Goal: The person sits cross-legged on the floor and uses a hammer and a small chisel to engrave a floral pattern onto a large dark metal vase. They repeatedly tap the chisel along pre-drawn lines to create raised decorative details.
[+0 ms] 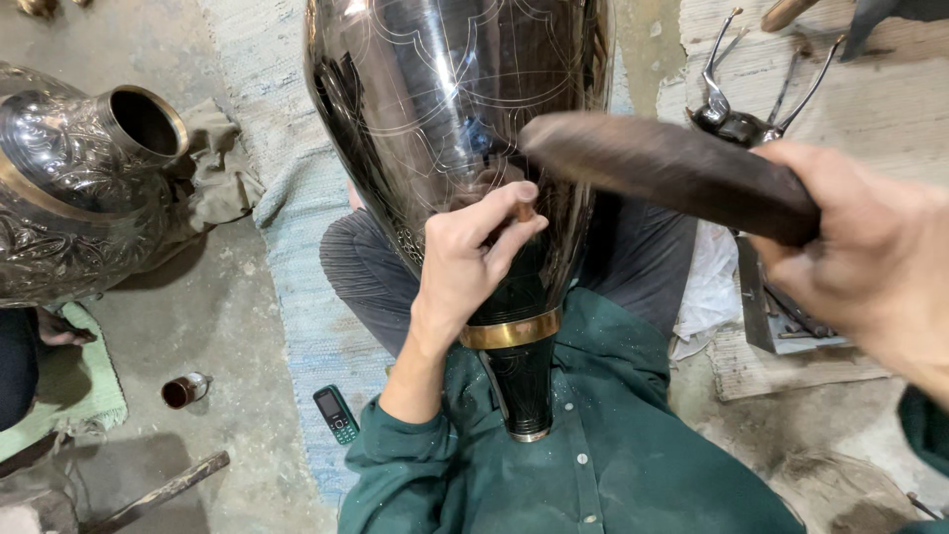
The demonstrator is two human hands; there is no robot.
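Observation:
A large black metal vase [445, 109] with scribed line patterns and a brass band near its neck rests tilted in my lap, neck toward my green shirt. My left hand [465, 262] presses against the vase body and pinches a small chisel-like tool [525, 210] between thumb and fingers, tip on the metal. My right hand [870, 262] grips a dark wooden mallet [672, 168], whose head hangs just above and to the right of the small tool.
A second engraved metal vase [69, 168] lies at the left on a cloth. On the concrete floor lie a small mobile phone [336, 413], a little brown jar [183, 390] and a wooden stick [158, 491]. Metal tools [761, 89] sit at the upper right on a mat.

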